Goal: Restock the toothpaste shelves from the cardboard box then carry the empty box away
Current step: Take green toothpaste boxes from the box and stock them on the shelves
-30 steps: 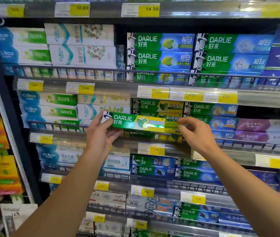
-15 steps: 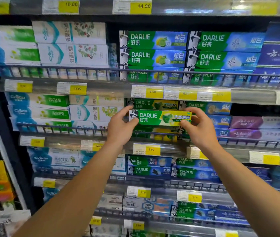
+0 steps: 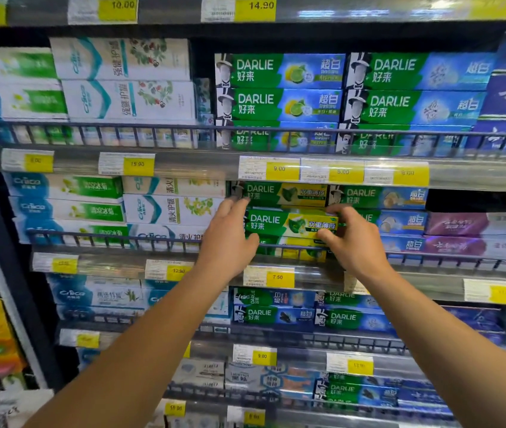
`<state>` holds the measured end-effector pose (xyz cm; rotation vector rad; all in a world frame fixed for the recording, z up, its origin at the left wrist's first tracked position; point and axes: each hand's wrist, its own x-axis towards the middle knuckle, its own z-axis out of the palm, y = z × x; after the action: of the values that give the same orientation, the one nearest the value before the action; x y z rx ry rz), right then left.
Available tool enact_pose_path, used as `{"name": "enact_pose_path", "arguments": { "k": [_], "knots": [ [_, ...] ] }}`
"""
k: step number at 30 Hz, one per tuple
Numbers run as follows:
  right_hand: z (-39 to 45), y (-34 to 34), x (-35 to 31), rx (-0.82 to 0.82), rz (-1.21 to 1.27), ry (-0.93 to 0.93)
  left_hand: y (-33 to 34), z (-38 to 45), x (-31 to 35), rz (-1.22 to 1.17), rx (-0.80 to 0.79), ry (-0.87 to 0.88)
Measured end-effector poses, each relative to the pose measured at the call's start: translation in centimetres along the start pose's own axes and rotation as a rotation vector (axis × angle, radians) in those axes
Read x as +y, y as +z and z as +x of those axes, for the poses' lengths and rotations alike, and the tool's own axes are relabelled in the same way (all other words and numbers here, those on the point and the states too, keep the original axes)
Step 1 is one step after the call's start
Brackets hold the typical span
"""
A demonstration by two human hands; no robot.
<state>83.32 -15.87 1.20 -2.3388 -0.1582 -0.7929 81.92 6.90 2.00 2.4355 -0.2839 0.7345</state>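
Note:
A green and yellow Darlie toothpaste box (image 3: 288, 224) lies flat in the middle shelf's stack, behind the wire rail (image 3: 165, 242). My left hand (image 3: 227, 239) holds its left end, fingers along the end and thumb under the front. My right hand (image 3: 353, 239) pinches its right end, fingers on top and thumb at the lower corner. One matching box (image 3: 282, 193) lies above it, another (image 3: 295, 248) below. The cardboard box is out of view.
Shelves of toothpaste fill the view, each with a wire rail and yellow price tags (image 3: 279, 171). White and green boxes (image 3: 165, 208) sit to the left, blue Darlie boxes (image 3: 400, 220) and purple boxes (image 3: 474, 223) to the right. A dark gap (image 3: 480, 200) lies above the purple boxes.
Both hands carried the green and yellow box from in front of the rail rightward and into the stack between two matching boxes.

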Motion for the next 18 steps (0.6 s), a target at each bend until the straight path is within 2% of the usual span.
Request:
{"name": "enact_pose_path", "arguments": {
  "k": [7, 14, 18],
  "knots": [
    [1.1, -0.9, 0.0, -0.185, -0.091, -0.058, 0.4, -0.2, -0.2, 0.197, 0.125, 0.099],
    [2.0, -1.4, 0.1, -0.341, -0.091, 0.002, 1.0, 0.9, 0.2, 0.214, -0.044, 0.177],
    [2.2, -1.4, 0.2, -0.371, -0.050, 0.002, 1.0, 1.0, 0.2, 0.234, -0.047, 0.190]
  ]
}}
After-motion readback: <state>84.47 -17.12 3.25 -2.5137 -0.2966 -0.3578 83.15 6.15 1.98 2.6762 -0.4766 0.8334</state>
